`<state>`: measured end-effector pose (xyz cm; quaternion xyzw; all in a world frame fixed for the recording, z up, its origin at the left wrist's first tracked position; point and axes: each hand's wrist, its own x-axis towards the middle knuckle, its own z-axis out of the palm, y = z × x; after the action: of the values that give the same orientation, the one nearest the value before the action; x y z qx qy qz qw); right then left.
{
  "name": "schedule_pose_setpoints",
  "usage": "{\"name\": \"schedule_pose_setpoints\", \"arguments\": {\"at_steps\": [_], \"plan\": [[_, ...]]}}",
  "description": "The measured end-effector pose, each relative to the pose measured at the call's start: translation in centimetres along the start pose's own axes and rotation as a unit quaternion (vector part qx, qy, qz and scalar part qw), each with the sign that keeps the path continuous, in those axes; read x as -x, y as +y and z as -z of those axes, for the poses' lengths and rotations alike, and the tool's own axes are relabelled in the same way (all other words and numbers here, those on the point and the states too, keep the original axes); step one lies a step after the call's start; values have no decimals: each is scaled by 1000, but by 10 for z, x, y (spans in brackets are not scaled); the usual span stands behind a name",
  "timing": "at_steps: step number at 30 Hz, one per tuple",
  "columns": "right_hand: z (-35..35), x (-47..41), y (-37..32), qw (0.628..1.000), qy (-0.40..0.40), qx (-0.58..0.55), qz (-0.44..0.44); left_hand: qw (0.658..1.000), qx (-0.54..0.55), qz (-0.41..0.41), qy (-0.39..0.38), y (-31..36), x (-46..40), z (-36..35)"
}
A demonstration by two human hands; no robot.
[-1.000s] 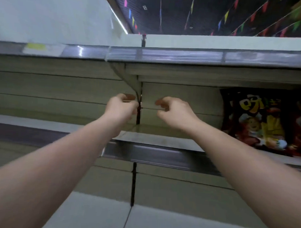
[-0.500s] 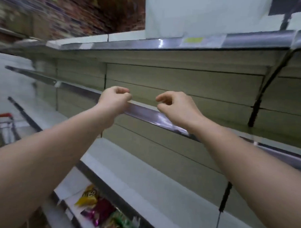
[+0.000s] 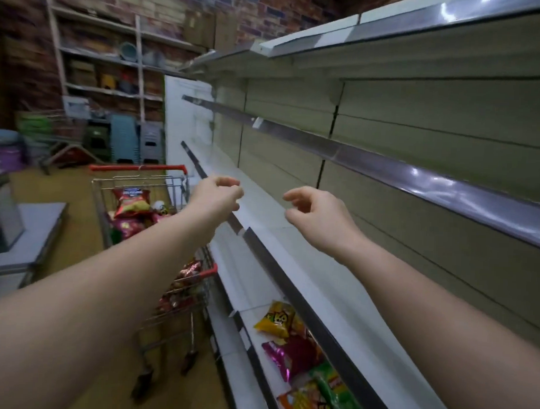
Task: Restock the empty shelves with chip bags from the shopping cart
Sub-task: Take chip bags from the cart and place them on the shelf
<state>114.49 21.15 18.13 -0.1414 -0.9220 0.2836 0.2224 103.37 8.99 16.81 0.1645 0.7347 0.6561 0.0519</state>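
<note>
- Left hand [image 3: 215,194] and right hand [image 3: 315,216] reach forward, fingers loosely curled, grasping nothing.
- Chip bags [image 3: 131,204] remain in the shopping cart [image 3: 141,169].
- Few bags [image 3: 291,355] sit on the low shelf [image 3: 258,323]; upper shelves [image 3: 371,165] bare.

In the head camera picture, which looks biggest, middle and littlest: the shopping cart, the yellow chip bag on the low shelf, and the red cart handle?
1. Shopping cart, clearly largest.
2. and 3. Red cart handle and yellow chip bag look about alike; the handle is longer but thin, and the bag is nearer the camera, so I won't rank them.
</note>
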Motion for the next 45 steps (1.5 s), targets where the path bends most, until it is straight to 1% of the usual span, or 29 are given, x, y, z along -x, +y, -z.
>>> {"name": "schedule_pose_setpoints", "arguments": {"at_steps": [5,9,13,18,22,26,31,35,41,45], "plan": [[-57,-35,13,996,-70,-45,6,996,-19,51,71,-44,-24,29],[-95,-60,27,990,-105,-93,21,989,16,94,113,-74,-41,40],[-132,-86,37,980,-149,-128,26,980,21,120,156,-105,-54,47],[-185,-118,35,968,-195,-154,20,964,51,160,207,-140,-74,73],[-237,-147,28,959,-230,-166,6,956,52,178,228,-169,-102,99],[-296,-183,21,958,-246,-148,-7,950,56,207,226,-207,-147,125],[-376,-227,15,950,-266,-151,-65,943,55,267,188,-260,-208,157],[-421,-258,16,940,-277,-163,-111,933,65,308,173,-296,-254,174],[-476,-293,37,920,-277,-200,-192,909,85,378,156,-341,-301,173],[-519,-316,63,896,-290,-229,-246,890,89,415,165,-364,-335,163]]}}
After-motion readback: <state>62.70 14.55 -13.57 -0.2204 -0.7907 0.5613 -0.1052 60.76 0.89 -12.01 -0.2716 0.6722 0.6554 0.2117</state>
